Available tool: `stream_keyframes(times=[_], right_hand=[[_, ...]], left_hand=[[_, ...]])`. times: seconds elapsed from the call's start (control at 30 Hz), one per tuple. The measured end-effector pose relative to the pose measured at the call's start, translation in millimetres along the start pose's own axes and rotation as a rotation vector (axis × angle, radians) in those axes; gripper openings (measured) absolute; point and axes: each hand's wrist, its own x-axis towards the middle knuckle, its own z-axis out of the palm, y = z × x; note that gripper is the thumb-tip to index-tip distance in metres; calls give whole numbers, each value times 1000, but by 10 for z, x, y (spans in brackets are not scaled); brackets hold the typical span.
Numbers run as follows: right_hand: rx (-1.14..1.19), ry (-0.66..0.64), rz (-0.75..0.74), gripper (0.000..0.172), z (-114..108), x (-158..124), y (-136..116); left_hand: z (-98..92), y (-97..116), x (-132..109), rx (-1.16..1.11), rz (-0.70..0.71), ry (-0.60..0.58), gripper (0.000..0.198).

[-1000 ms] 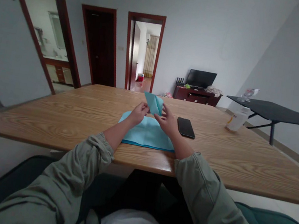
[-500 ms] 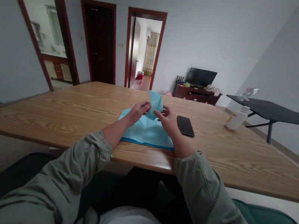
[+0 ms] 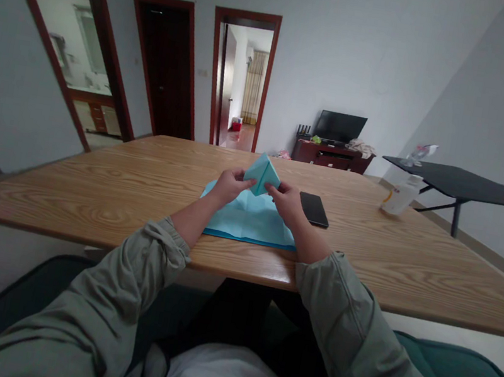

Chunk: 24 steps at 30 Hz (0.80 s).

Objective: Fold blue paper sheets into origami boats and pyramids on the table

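Item: folded blue paper [image 3: 262,174], raised above a blue sheet [image 3: 249,220] near the tabletop's [image 3: 85,213] front edge. Left hand [image 3: 230,186] and right hand [image 3: 288,202] both pinch it. Risk: slackened grip lets creases spring open. Smartphone [image 3: 313,210] just right.

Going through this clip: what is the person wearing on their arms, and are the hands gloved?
The left sleeve and right sleeve belong to a wrinkled grey-green jacket, pushed up to leave the forearms bare. The left grip and right grip are bare hands: no gloves, and no watch shows.
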Motion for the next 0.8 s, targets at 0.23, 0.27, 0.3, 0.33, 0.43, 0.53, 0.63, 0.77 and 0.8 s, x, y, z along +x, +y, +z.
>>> stream_keyframes(times=[0.23, 0.27, 0.3, 0.33, 0.43, 0.53, 0.63, 0.77, 0.8], right_hand=[[6, 29, 17, 46, 18, 3, 8], [56, 43, 43, 56, 30, 2, -11], [118, 48, 72, 66, 44, -1, -31], [185, 38, 102, 73, 60, -4, -49], [350, -46, 175, 59, 103, -11, -68], [429, -72, 203, 39, 112, -1, -26], [497, -62, 213, 31, 89, 15, 12], [597, -53, 244, 28, 78, 8, -19], [611, -68, 257, 28, 84, 1, -35]], left_hand=[[-9, 25, -2, 274, 104, 76, 18], [-9, 34, -8, 367, 148, 84, 14], [-7, 42, -16, 480, 205, 91, 11], [-2, 50, -26, 597, 270, 95, 10], [28, 70, -62, 841, 447, 48, 13], [53, 83, -93, 903, 551, -14, 15], [40, 87, -99, 876, 566, 0, 20], [4, 73, -88, 827, 568, -44, 20], [3, 68, -88, 829, 579, -73, 16]])
